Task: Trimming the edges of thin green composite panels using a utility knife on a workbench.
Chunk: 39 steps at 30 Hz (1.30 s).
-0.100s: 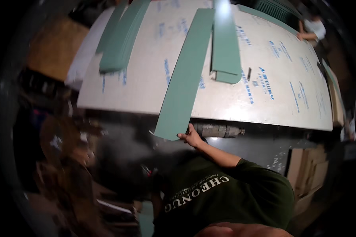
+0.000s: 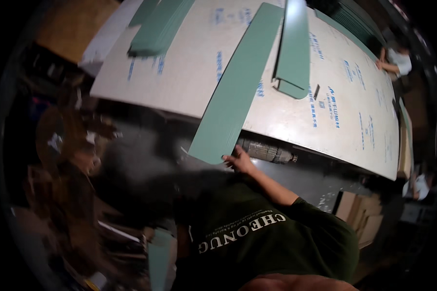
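A long green board [image 2: 238, 87] with rounded near corners lies slantwise over the white tabletop panel [image 2: 179, 80], its near end jutting past the front edge. My right hand [image 2: 242, 161] is closed at the right corner of that end, thumb and fingers at the rim; the fingertips underneath are hidden. Right of it lies a stack of green boards [image 2: 294, 53], with a small dark strip [image 2: 317, 92] beside it. My left hand does not show; only part of the upper arm can be seen at my side.
More green boards [image 2: 162, 29] are stacked at the far left. A grey cylindrical machine part [image 2: 264, 151] sits under the table edge. A co-worker [image 2: 398, 63] stands at the far right, and another person [image 2: 417, 186] is lower right. Cardboard [image 2: 361, 216] leans nearby.
The view has tilted, so the table's front edge slopes more. Slightly more of the green board now overhangs on my side. My right hand stays at its corner.
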Tool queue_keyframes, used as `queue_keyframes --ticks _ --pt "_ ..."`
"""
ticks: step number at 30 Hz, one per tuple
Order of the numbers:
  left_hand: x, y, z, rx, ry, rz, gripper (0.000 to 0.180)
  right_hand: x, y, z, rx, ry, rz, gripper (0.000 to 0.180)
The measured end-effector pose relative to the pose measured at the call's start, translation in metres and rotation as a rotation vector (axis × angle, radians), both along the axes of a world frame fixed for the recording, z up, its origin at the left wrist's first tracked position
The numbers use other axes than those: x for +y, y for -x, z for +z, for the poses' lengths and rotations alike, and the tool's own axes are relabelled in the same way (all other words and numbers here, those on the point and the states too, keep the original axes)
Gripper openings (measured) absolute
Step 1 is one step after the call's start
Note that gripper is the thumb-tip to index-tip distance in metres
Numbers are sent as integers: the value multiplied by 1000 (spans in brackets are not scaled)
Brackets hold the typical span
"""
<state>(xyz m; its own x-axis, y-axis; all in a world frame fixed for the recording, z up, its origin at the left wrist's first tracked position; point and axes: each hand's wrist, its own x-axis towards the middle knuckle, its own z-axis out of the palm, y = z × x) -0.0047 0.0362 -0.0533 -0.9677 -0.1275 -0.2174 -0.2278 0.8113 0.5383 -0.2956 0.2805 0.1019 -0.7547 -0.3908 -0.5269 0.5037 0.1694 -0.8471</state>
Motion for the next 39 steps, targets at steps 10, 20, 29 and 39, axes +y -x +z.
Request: queue_keyframes --ticks 10,20,29,39 --pt "-1 76 146 208 -1400 715 15 -103 21 79 1369 -594 625 56" --pt "4 84 164 73 -847 821 21 -123 13 49 1144 -752 834 33" --pt "18 145 249 -332 -612 730 38 -120 29 42 1140 -529 670 63" --pt "30 171 255 -320 -156 362 34 -14 238 18 1202 -1038 416 85"
